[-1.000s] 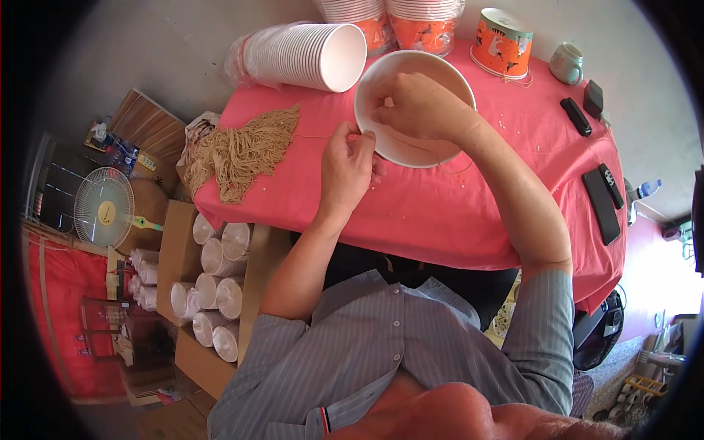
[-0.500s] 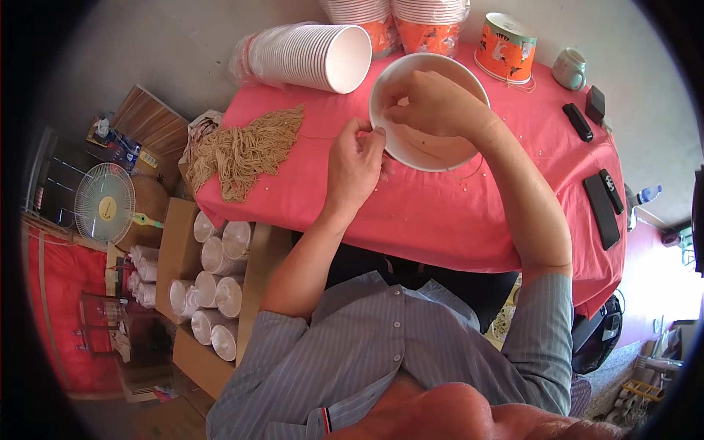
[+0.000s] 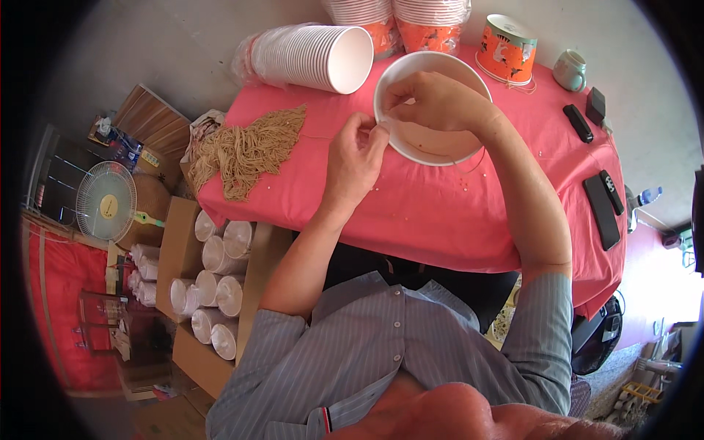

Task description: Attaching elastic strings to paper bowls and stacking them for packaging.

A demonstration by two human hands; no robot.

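A white bowl with small beads at its bottom sits on the pink tablecloth. My right hand hovers over the bowl, fingers pinched together on something too small to make out. My left hand rests at the bowl's left rim with thumb and fingers pinched, apparently on a thin thread. A heap of tan string pieces lies on the cloth to the left of my left hand.
A lying stack of white paper cups and upright stacks stand at the back. An orange cup, a mug and dark remotes are at right. A cardboard box of cups and a fan are on the floor, left.
Both hands stay pinched at the bowl. The view has shifted slightly, so bowl and hands sit a bit further right in the picture.
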